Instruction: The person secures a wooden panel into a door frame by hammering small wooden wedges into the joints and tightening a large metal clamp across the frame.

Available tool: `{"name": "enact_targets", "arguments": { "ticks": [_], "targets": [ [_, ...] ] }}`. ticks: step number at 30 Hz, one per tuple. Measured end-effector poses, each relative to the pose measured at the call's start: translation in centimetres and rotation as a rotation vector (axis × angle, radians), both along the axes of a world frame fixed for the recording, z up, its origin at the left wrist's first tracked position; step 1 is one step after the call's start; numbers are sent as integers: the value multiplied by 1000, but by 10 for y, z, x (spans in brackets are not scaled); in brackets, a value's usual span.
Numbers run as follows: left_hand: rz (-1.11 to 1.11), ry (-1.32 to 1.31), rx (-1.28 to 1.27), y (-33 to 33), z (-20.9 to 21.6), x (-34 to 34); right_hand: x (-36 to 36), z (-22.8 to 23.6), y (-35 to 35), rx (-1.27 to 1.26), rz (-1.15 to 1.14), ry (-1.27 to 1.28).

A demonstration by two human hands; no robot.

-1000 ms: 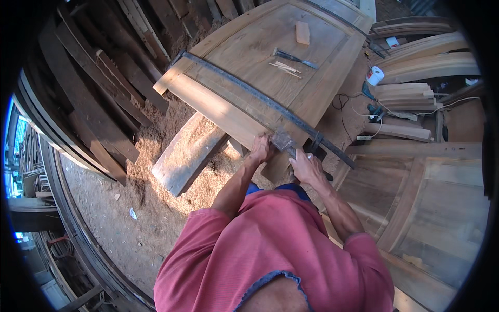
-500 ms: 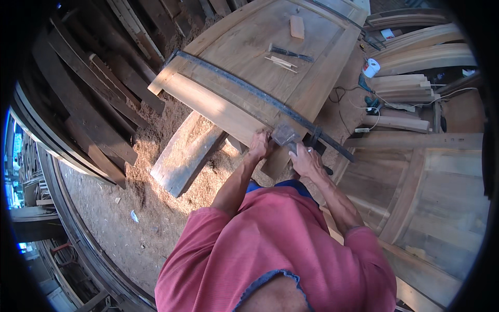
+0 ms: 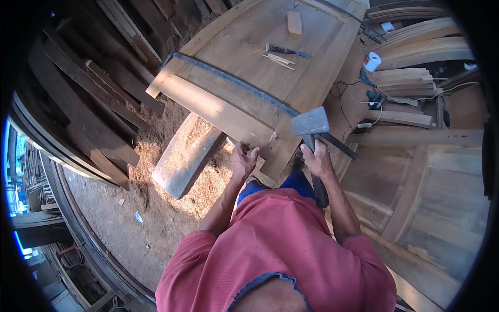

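Framed wooden panel (image 3: 249, 78): one, the landmark, lying flat in front of the person, its near end toward the body.

Mallet (image 3: 310, 121): one, grey-headed, dark-handled. Half a second ago its head stood at the near corner joint of the panel, close to the left hand; now it is farther right, seen across the panel's right edge, handle pointing back to the body.

Right hand (image 3: 317, 157): closed around the mallet handle just below the head, off the panel's right edge; forearm reaching forward.

Left hand (image 3: 243, 158): drawn back leftward from the joint, now just beside the panel's near edge, fingers loosely bent, thumb apart. Whether it touches the edge or holds anything cannot be told. The hands are well apart.

Clamp bar (image 3: 228, 83): one, dark, laid across the panel, its end jutting past the right edge.

Chisel (image 3: 286, 50), thin sticks (image 3: 279, 60), wooden block (image 3: 294, 23): on the panel, beyond the bar.

Thick timber (image 3: 184, 156): projecting from beneath the panel's near edge, left of the left hand.

Floor (image 3: 114, 218): open ground, left of and nearer than the panel.
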State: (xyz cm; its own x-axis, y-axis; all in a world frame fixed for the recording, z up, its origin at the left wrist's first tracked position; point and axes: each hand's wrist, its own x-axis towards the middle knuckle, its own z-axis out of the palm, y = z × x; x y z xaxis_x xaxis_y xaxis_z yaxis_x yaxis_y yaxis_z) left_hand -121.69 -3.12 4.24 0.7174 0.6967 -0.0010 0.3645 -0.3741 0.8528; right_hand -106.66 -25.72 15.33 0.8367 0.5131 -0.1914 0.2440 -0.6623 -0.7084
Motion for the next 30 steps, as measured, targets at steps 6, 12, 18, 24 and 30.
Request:
{"name": "enact_targets", "arguments": {
  "ticks": [6, 12, 18, 24, 30],
  "targets": [
    [265, -65, -1092, -25, -33, -3, 10, 38, 2, 523, -258, 413],
    [89, 84, -1015, -13, -37, 2, 63, 29, -20, 486, -282, 452],
    [-287, 519, -534, 18, 5, 17, 117, 13, -34, 453, -268, 482],
    [-772, 1053, 177, 104, 74, 93, 176, 16, -39, 479, -270, 563],
    [-266, 396, 396, 129, 71, 303, 212, 12, -61, 454, -311, 550]
  ]
}}
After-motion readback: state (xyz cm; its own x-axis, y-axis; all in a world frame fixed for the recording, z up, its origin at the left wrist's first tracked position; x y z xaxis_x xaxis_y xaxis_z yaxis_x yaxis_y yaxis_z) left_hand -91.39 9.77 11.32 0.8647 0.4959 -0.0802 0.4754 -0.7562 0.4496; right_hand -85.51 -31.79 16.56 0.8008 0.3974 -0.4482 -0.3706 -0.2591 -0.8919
